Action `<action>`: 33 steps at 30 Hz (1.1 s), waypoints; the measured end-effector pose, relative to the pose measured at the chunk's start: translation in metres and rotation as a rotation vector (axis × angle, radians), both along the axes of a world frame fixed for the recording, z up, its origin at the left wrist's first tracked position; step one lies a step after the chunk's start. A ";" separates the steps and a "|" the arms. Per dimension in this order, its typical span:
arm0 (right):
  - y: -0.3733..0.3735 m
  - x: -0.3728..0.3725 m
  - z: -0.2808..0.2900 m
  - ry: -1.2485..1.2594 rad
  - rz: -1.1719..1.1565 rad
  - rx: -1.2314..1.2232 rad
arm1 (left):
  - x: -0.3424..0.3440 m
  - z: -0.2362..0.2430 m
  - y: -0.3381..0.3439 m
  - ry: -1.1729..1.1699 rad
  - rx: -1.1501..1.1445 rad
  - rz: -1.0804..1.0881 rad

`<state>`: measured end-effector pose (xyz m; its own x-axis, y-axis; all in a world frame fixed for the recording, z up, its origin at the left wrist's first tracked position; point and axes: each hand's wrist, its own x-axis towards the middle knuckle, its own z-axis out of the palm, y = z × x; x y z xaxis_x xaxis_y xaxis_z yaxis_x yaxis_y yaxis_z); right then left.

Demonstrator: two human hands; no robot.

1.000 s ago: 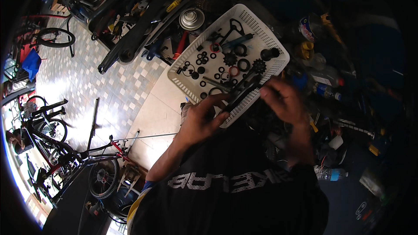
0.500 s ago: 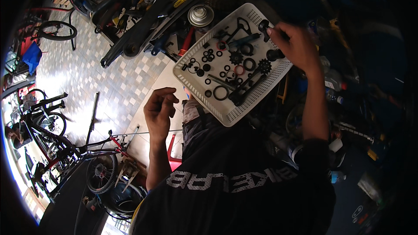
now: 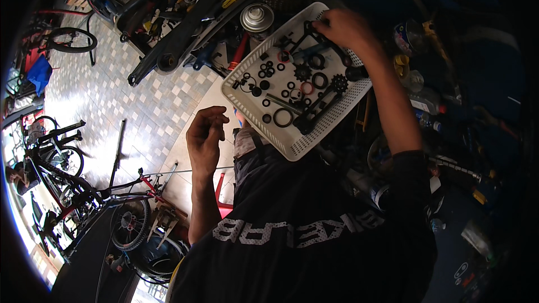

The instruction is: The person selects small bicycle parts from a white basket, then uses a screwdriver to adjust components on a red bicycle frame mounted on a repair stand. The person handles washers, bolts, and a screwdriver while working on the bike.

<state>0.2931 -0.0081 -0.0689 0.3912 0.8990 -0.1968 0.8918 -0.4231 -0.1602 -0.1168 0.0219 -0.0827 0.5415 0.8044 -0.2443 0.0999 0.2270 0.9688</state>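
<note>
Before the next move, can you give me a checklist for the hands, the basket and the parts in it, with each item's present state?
1. Left hand free of parts: ok; nothing shows in its loosely curled fingers.
2. Left hand steadying the white plastic basket: not ok; it is apart from it.
3. Right hand gripping the black bracket-like part: cannot tell; its fingertips are right by it.
4. Both toothed cogs inside the basket: ok; they lie apart from each other.
5. Metal-topped can outside the basket: ok.
6. Basket firmly supported from below: cannot tell; its underside is hidden.
</note>
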 end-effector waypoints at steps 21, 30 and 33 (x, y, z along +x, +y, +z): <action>-0.055 -0.059 -0.008 0.511 0.190 -0.135 | 0.011 0.005 -0.001 -0.081 -0.057 -0.049; -0.038 -0.099 -0.042 0.505 0.239 -0.034 | 0.001 0.009 -0.002 -0.005 0.073 -0.064; -0.038 -0.103 -0.043 0.483 0.259 -0.027 | -0.002 0.006 -0.004 -0.010 0.050 -0.047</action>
